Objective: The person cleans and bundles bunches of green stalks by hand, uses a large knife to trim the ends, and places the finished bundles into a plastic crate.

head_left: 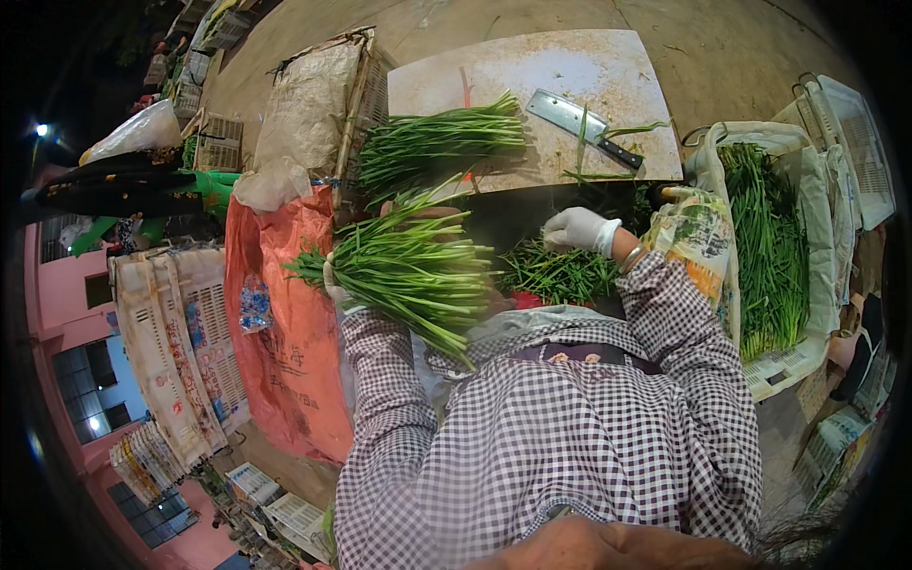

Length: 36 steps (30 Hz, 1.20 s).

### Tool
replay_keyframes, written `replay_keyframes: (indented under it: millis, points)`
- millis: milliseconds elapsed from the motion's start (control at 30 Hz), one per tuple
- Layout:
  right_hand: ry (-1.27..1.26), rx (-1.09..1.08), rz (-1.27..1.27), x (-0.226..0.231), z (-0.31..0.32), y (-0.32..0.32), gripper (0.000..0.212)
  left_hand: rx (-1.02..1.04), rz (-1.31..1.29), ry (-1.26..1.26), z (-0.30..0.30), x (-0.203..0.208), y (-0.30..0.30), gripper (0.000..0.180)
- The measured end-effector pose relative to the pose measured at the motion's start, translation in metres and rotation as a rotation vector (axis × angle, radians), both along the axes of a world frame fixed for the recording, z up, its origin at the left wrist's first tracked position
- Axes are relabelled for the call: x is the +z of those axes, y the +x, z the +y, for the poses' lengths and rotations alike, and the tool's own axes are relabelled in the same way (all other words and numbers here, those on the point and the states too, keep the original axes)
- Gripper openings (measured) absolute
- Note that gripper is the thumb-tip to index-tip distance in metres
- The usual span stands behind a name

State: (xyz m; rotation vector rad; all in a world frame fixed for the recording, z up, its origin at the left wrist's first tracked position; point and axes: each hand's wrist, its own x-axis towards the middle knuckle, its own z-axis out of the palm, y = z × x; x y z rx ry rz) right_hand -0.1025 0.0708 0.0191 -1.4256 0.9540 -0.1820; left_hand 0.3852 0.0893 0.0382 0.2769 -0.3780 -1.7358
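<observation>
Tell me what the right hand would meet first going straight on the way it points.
The right hand would probably meet the bunch of green stalks held in the left hand, though the depth between them is unclear.

- A pink building point(68, 302) with dark windows point(87, 382), far left
- A bright lamp point(42, 129) against darkness, upper left
- White slatted crates point(296, 521) toward the lower left

Dark printed characters, roughly two rows, on orange-red sack point(285, 328), creased and slanted. Red and blue print on pale covered crates point(180, 342) at left, too small to read. Dark printed patch on yellow-and-white bag point(692, 237) at right, any lettering there not legible.
</observation>
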Motion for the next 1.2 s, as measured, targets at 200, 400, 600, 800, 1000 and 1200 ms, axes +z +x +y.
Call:
replay_keyframes:
  millis: [200,400,600,800,1000,1200]
  points:
    - [-0.353,-0.067,0.353,0.016,0.018,0.017,0.037,0.022,0.009,-0.074,-0.004,0.025,-0.025,0.042]
    - [-0.206,-0.098,-0.381,0.061,0.045,0.073,0.03,0.122,-0.031,-0.169,-0.019,0.013,-0.001,0.027]
    - [-0.418,0.127,0.199,0.035,0.025,0.055,0.027,0.051,-0.028,-0.275,-0.026,0.054,-0.019,0.014]
    - [-0.908,-0.262,-0.074,0.07,-0.027,0.075,0.03,0.028,-0.121,-0.339,-0.027,0.085,-0.025,0.019]
    - [-0.555,-0.034,-0.195,0.059,-0.035,0.122,0.036,0.015,-0.126,-0.336,-0.029,0.109,-0.046,0.022]
    - [0.039,0.273,-0.417,0.063,-0.018,0.12,0.055,-0.031,0.051,-0.425,-0.029,0.112,-0.063,0.022]
